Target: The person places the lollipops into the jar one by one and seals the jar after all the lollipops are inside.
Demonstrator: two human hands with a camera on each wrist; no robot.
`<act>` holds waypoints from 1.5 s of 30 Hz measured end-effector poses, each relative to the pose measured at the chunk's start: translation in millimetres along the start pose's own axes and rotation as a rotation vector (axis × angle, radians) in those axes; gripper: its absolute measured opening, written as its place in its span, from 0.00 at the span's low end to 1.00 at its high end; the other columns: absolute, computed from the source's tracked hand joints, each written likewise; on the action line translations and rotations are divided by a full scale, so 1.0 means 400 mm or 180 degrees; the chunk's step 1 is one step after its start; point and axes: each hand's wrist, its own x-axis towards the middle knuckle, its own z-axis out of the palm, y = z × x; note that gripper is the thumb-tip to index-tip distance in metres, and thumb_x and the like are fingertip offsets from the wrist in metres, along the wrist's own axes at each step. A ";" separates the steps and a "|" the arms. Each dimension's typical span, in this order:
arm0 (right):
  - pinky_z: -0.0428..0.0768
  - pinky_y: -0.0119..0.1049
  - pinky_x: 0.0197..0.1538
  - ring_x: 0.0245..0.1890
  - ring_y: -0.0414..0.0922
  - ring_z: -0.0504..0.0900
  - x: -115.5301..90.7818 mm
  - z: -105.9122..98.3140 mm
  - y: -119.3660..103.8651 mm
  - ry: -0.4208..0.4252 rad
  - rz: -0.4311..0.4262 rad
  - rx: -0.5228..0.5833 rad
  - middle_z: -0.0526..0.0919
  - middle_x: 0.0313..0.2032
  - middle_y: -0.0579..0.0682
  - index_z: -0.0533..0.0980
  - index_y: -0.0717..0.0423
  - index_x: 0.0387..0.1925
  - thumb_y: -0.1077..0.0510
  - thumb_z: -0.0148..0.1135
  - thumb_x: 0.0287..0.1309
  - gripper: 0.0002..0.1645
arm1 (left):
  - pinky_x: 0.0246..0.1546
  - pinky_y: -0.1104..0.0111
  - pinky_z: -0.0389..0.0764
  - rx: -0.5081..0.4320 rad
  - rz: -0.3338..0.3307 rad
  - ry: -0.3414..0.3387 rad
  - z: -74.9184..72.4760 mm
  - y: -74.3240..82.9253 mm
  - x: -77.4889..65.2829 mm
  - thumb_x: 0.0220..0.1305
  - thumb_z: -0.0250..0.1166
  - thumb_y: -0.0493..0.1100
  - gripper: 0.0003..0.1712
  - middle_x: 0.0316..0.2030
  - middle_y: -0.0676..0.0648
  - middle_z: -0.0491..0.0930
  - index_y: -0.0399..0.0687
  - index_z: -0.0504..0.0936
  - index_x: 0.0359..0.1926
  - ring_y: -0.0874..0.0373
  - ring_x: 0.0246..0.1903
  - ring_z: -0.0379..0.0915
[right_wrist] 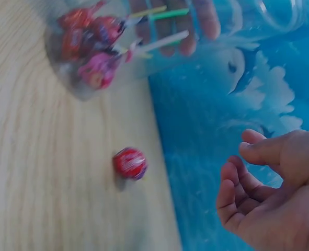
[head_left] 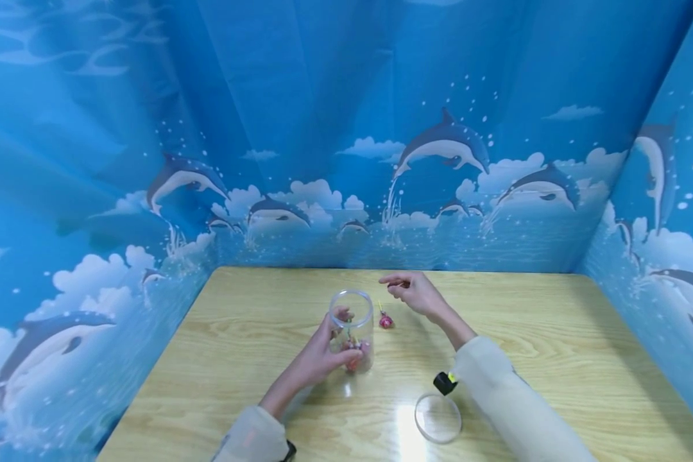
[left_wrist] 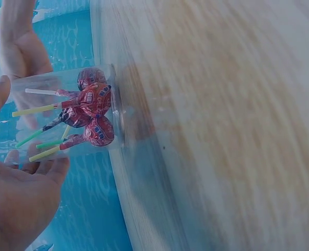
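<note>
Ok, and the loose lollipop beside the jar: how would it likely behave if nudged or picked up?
The loose lollipop would probably roll when nudged, as its candy end is round, though the protruding stick may make it swing in an arc. It is likely light, being so much smaller than the jar.

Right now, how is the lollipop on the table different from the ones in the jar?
The lone lollipop lies on the table; the jar lollipops are inside the clear jar. The lone lollipop is by itself, while the jar lollipops bunch together. The lone lollipop's stick points towards the table's far edge; the jar lollipops' sticks mostly point towards the jar's opening. All are round, wrapped sweets on sticks.
</note>
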 end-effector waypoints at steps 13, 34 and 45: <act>0.84 0.49 0.56 0.52 0.54 0.82 0.045 0.034 0.107 -0.0126 -0.0043 -0.0489 0.84 0.55 0.60 0.84 0.60 0.54 0.69 0.60 0.67 0.16 | 0.71 0.35 0.58 0.0003 -0.0015 0.0005 0.001 0.004 -0.001 0.60 0.77 0.45 0.51 0.72 0.39 0.67 0.43 0.57 0.76 0.32 0.70 0.61; 0.85 0.42 0.43 0.40 0.49 0.84 0.063 0.067 0.142 -0.0368 -0.0117 -0.1227 0.89 0.44 0.57 0.86 0.60 0.50 0.74 0.59 0.62 0.19 | 0.71 0.35 0.58 -0.0015 -0.0070 0.0016 0.005 0.000 -0.002 0.59 0.77 0.44 0.49 0.72 0.39 0.68 0.48 0.59 0.76 0.32 0.70 0.61; 0.81 0.40 0.40 0.32 0.43 0.78 0.021 0.021 0.168 0.0035 0.0065 -0.1337 0.85 0.29 0.45 0.87 0.59 0.34 0.65 0.74 0.56 0.03 | 0.71 0.35 0.58 -0.0009 -0.0075 0.0020 0.003 -0.005 -0.002 0.59 0.77 0.45 0.49 0.72 0.40 0.67 0.50 0.59 0.76 0.31 0.70 0.61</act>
